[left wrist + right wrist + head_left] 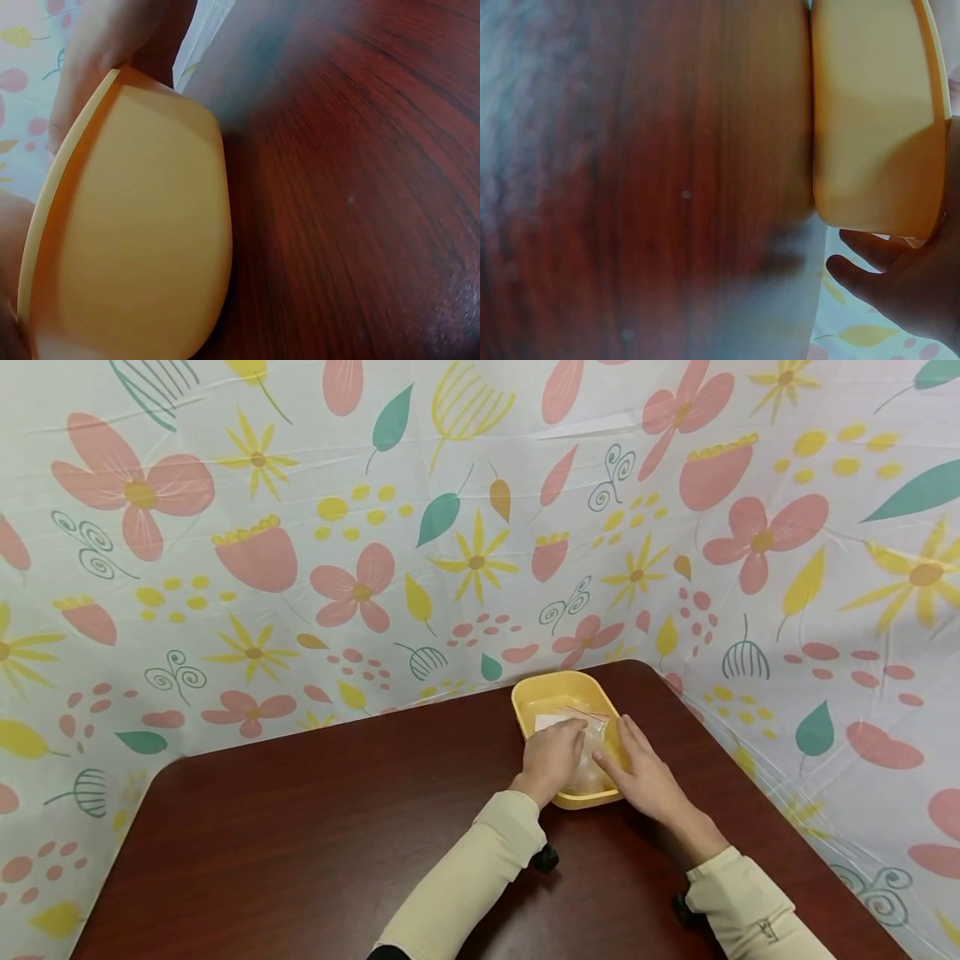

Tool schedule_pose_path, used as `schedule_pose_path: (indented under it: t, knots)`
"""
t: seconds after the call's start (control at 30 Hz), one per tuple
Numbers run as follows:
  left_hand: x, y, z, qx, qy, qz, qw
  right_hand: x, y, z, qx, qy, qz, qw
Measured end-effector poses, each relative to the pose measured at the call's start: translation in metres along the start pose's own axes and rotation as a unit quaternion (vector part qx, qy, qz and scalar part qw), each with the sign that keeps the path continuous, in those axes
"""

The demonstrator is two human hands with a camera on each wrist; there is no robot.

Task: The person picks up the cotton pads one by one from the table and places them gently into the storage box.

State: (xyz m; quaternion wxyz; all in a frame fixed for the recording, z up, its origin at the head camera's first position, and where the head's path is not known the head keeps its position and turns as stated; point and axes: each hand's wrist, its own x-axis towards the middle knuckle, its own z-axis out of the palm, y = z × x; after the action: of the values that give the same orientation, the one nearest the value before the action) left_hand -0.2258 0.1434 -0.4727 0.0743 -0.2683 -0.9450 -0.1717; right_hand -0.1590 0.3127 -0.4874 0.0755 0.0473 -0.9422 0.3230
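A yellow plastic tray (564, 682) with rounded corners sits at the table's far right. Inside it lies a clear zip bag (592, 768) with a red line along its top and a white piece at its left. My left hand (552, 757) reaches over the tray's left side, its curled fingers gripping the bag; the fingertips are partly hidden. At the right side my right hand (647, 777) holds the tray wall, thumb on the inside and fingers along the outside. In the right wrist view, fingertips (847, 271) show beyond the tray's end.
The dark reddish wooden table (315, 827) has rounded back corners. A white curtain (465, 468) printed with flowers and leaves hangs behind it and along the right edge, close to the tray. Small black devices are at both wrists.
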Motion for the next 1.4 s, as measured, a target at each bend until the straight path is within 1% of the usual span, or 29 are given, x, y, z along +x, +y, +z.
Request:
schedule_pose_path:
  t: [0.2,0.43,0.53,0.63,0.73,0.87,0.97,1.03,1.17,1.23,1.3,1.4]
  knots:
    - [0.001,0.002,0.001,0.051,-0.035,0.021,0.9978,0.0,-0.001,-0.001,0.001,-0.002,0.005,1.0]
    - [0.002,0.005,0.002,0.112,-0.094,0.034,0.9886,-0.001,-0.003,-0.002,0.0,-0.003,0.007,1.0]
    - [0.001,0.006,0.001,0.121,-0.107,0.039,0.9861,-0.001,-0.004,-0.001,-0.002,-0.001,0.006,1.0]
    - [0.001,0.005,0.001,0.121,-0.11,0.041,0.9858,-0.002,-0.004,-0.001,-0.004,-0.001,0.005,1.0]
    - [0.001,0.004,0.001,0.115,-0.113,0.041,0.9861,-0.002,-0.004,-0.001,-0.005,-0.002,0.005,1.0]
    - [0.0,0.003,-0.002,0.096,-0.115,0.046,0.9876,-0.002,-0.005,-0.002,-0.006,-0.003,0.005,1.0]
    - [-0.005,0.0,-0.01,0.082,-0.112,0.05,0.9891,-0.002,-0.005,-0.001,-0.005,-0.005,0.004,1.0]
    - [-0.009,-0.002,-0.018,0.078,-0.108,0.05,0.9899,-0.002,-0.005,-0.001,-0.005,-0.004,0.003,1.0]
    - [-0.019,-0.014,-0.038,0.066,-0.083,0.053,0.993,-0.001,-0.005,0.001,-0.004,0.0,-0.001,1.0]
    - [-0.027,-0.024,-0.048,0.054,-0.065,0.053,0.995,-0.001,-0.005,0.001,-0.004,-0.002,-0.001,1.0]
    - [-0.037,-0.037,-0.058,0.033,-0.043,0.051,0.9972,-0.001,-0.005,0.0,-0.006,-0.005,0.002,1.0]
    - [-0.055,-0.061,-0.076,0.006,-0.009,0.039,0.9992,-0.002,-0.004,-0.001,-0.011,-0.013,0.006,1.0]
